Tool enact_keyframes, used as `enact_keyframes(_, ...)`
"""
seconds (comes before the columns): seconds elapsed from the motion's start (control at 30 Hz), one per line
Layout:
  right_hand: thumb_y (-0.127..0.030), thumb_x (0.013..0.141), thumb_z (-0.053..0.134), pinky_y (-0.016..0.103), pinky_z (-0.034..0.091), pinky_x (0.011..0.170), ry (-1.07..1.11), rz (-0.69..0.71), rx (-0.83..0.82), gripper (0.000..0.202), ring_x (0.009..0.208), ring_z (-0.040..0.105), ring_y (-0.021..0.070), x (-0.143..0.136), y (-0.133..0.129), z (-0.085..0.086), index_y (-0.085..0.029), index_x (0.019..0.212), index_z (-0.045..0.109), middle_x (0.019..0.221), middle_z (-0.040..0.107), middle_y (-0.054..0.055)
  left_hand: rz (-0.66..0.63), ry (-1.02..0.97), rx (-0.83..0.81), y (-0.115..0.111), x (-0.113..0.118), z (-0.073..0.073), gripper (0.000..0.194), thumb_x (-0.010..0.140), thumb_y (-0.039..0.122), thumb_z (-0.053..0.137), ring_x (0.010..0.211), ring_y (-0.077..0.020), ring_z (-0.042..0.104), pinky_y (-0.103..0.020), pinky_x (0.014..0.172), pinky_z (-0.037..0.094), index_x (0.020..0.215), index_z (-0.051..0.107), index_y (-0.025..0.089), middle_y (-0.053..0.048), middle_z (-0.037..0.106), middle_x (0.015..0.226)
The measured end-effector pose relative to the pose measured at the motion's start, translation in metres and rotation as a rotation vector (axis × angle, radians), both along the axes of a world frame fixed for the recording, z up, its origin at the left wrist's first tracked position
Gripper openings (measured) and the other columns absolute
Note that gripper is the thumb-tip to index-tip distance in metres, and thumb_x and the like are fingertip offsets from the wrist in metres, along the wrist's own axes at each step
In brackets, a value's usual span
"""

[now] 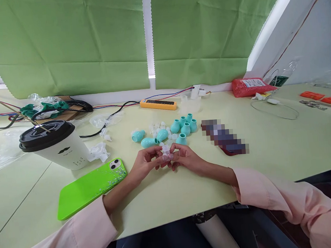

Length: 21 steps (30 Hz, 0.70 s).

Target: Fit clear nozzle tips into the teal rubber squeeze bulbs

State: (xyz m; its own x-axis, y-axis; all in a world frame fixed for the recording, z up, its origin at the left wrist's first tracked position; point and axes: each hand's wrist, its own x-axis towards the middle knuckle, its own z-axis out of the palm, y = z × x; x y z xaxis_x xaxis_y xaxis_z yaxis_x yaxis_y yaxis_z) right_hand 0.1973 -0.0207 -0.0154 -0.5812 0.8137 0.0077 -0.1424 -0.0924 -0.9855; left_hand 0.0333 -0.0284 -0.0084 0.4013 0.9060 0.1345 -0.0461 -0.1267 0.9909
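Both hands meet at the middle of the table around a small translucent white plastic piece. My left hand pinches it from the left between thumb and fingers. From the other side, the fingers of my right hand are closed on the same piece. Just beyond the fingertips, several small turquoise vase-shaped pieces stand upright with their mouths up. To their left, a few more turquoise pieces lie on their sides. Loose translucent white bits are scattered among them.
A green phone lies beside my left forearm, with a lidded white cup behind it. Another phone, blurred, lies at right. Farther back are a yellow device, cables and a red package.
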Motion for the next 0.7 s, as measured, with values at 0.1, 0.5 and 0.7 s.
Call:
enact_keyframes(0.1, -0.037, 0.068, 0.059, 0.023, 0.043, 0.051, -0.023, -0.009, 0.04, 0.028, 0.056, 0.054, 0.0101, 0.0008, 0.0005, 0.0002, -0.02, 0.068, 0.037, 0.062, 0.061, -0.001, -0.088, 0.002, -0.036, -0.0015, -0.0017, 0.0051, 0.02, 0.07, 0.026, 0.058, 0.059, -0.0104, 0.049, -0.023, 0.051, 0.038, 0.084, 0.058, 0.011, -0.004, 0.057, 0.07)
enact_keyframes(0.5, -0.031, 0.072, 0.056, 0.024, 0.044, 0.057, 0.084, 0.085, 0.037, 0.022, 0.069, 0.06, 0.0128, 0.0011, 0.0015, -0.0015, -0.019, 0.068, 0.038, 0.069, 0.061, -0.002, -0.103, 0.0, -0.084, -0.0041, -0.0021, 0.0075, 0.029, 0.067, 0.027, 0.061, 0.071, -0.0127, 0.05, -0.024, 0.062, 0.041, 0.093, 0.06, 0.013, -0.005, 0.058, 0.08)
enact_keyframes(0.7, -0.035, 0.072, 0.055, 0.024, 0.044, 0.054, 0.008, 0.039, 0.087, 0.024, 0.062, 0.057, 0.0119, 0.0009, -0.0003, -0.0015, -0.019, 0.067, 0.039, 0.065, 0.061, 0.0, -0.123, -0.029, -0.115, -0.006, -0.0025, 0.0106, 0.031, 0.068, 0.026, 0.06, 0.081, -0.0174, 0.054, -0.029, 0.074, 0.042, 0.097, 0.06, 0.014, -0.007, 0.061, 0.091)
